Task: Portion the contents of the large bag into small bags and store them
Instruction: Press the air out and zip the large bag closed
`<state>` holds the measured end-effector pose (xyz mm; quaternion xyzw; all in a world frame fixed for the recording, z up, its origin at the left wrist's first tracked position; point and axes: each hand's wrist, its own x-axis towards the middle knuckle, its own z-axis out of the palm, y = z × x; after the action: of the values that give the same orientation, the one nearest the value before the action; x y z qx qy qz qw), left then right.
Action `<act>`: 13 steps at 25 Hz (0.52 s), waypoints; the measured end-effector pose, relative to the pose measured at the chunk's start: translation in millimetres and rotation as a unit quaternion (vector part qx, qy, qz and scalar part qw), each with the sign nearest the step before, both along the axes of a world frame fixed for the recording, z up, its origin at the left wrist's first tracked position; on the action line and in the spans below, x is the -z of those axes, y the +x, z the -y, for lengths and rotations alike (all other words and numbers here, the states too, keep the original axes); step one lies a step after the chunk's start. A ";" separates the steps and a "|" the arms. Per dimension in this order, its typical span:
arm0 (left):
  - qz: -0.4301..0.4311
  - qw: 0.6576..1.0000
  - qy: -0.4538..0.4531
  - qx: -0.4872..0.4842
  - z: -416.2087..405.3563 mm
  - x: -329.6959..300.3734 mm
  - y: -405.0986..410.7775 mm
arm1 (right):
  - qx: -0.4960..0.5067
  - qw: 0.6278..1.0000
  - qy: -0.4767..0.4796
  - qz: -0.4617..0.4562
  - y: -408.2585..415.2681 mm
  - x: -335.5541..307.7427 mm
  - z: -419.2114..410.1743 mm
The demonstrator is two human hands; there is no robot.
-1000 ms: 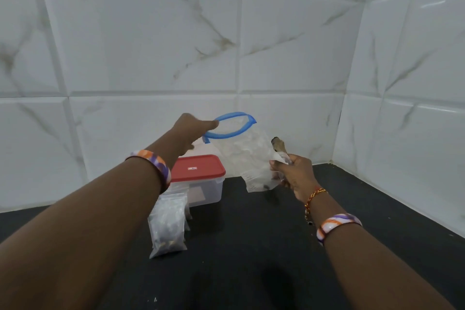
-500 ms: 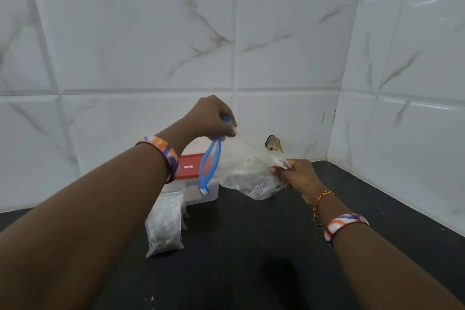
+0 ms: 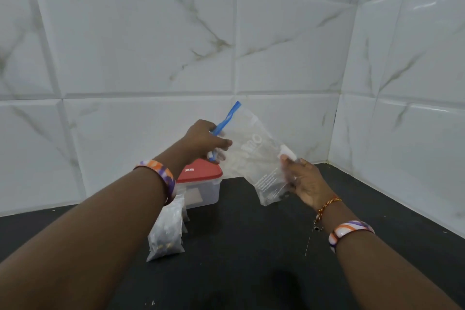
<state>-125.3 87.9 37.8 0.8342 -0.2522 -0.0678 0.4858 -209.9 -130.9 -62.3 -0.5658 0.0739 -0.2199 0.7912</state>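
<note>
Single head view, looking forward-down at countertop (image 3: 251, 246) corner, close.

Large bag (image 3: 254, 151) up in air over bench (image 3: 251, 246), ahead of me, between my hands: left hand (image 3: 205, 139) at its zip end, right hand (image 3: 305, 181) at its lower side. Lidded box (image 3: 201, 184) on bench against back wall, below left hand. Small bag (image 3: 166, 231) just before box, nearer me.
</note>
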 end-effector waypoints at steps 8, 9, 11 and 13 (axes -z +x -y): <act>-0.041 0.999 -0.011 0.007 -3.2 -4.6 4.3 | 0.032 0.993 0.108 -0.025 5.2 20.5 17.0; -0.032 0.999 -0.015 -0.014 -3.1 -2.3 6.8 | 0.040 0.993 0.105 -0.033 6.0 20.2 16.0; -0.011 0.998 -0.026 -0.055 -1.5 1.8 10.4 | 0.061 0.992 0.096 -0.051 8.1 19.0 13.2; 0.061 0.995 0.022 -0.078 -0.3 3.8 12.8 | 0.082 0.990 0.090 -0.070 8.6 15.7 7.3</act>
<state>-112.5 88.2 34.0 0.8643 -0.2141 0.0160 0.4549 -201.3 -138.2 -77.9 -0.4981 0.1946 -0.2359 0.8114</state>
